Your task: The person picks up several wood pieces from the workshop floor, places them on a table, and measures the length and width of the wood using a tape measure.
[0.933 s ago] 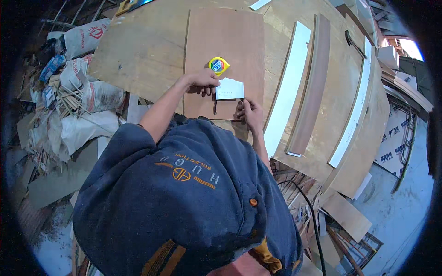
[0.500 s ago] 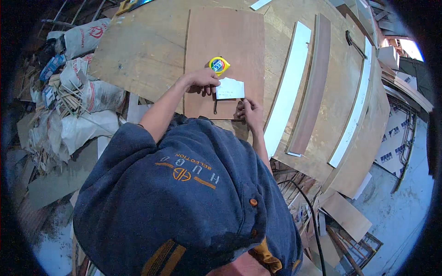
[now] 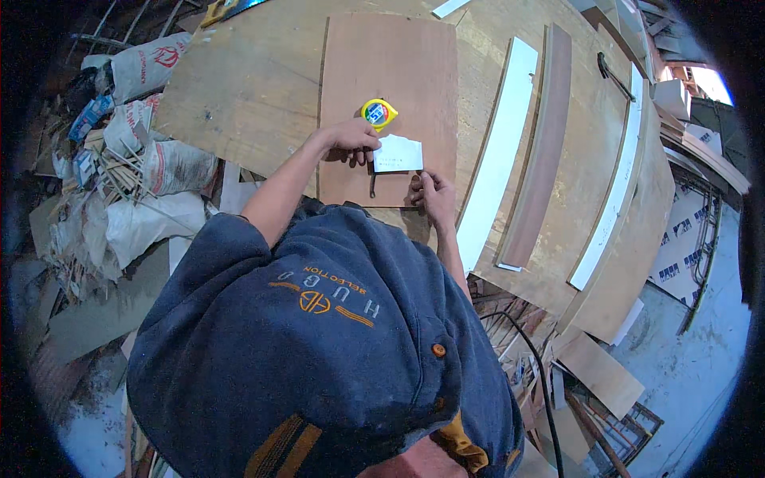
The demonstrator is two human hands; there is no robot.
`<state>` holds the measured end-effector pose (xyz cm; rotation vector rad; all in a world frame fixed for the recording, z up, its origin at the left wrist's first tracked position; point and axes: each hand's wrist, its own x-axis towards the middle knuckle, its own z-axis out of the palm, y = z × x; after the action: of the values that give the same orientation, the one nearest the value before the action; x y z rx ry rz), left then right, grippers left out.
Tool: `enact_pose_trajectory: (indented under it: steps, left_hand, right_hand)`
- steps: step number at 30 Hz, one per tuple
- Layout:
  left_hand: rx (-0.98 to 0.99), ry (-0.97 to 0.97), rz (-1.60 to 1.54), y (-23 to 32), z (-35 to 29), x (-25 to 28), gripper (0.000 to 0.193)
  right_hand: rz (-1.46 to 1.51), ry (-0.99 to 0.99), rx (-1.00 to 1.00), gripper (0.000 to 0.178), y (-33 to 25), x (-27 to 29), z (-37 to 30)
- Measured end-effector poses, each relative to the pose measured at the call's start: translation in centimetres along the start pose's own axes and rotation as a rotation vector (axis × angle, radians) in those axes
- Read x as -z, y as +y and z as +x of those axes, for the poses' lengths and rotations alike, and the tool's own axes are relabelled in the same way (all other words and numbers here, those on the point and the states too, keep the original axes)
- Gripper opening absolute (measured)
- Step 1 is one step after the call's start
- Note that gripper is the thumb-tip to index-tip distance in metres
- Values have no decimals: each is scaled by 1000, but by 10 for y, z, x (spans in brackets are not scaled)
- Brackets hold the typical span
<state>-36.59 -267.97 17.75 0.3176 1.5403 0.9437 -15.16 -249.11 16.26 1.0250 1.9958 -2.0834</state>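
Note:
A small white sheet of paper (image 3: 400, 154) with writing on it is held over a reddish-brown wooden board (image 3: 390, 64). My left hand (image 3: 353, 139) pinches the paper's left edge. At its lower right corner, the fingers of my right hand (image 3: 434, 193) are curled, thumb and index finger closed on the corner. Just above the paper, a yellow tape measure (image 3: 378, 114) lies on the board, close to my left fingers. A thin dark tool (image 3: 372, 186) sticks out from beneath the paper's lower left; its upper part is hidden.
Right of the board lie a white strip (image 3: 502, 143), a brown plank (image 3: 543, 151) and another white strip (image 3: 610, 191) with a dark clamp-like tool (image 3: 612, 76). A saw (image 3: 227, 9) rests at the far left. Sacks (image 3: 179, 166) and wood scraps crowd the left floor. A black cable (image 3: 538, 358) hangs at right.
Almost nothing differs. The paper tilts very slightly in my fingers; both hands and the tape measure stay in place.

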Motion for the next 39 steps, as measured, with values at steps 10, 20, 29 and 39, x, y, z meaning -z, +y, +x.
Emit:
enact_pose_trajectory:
  steps: [10, 20, 29, 39]
  left_hand:
    - [-16, 2, 9, -3, 1, 1, 19]
    - [-17, 5, -19, -6, 2, 0, 17]
    - [38, 14, -9, 10, -8, -4, 17]
    - [42, 39, -23, 8, -9, -7, 19]
  right_hand:
    - [45, 4, -8, 27, 0, -2, 0]
    - [51, -18, 26, 24, -2, -2, 1]
    - [27, 0, -34, 27, 3, 1, 2]
    - [-320, 370, 323, 24, 19, 31, -30]
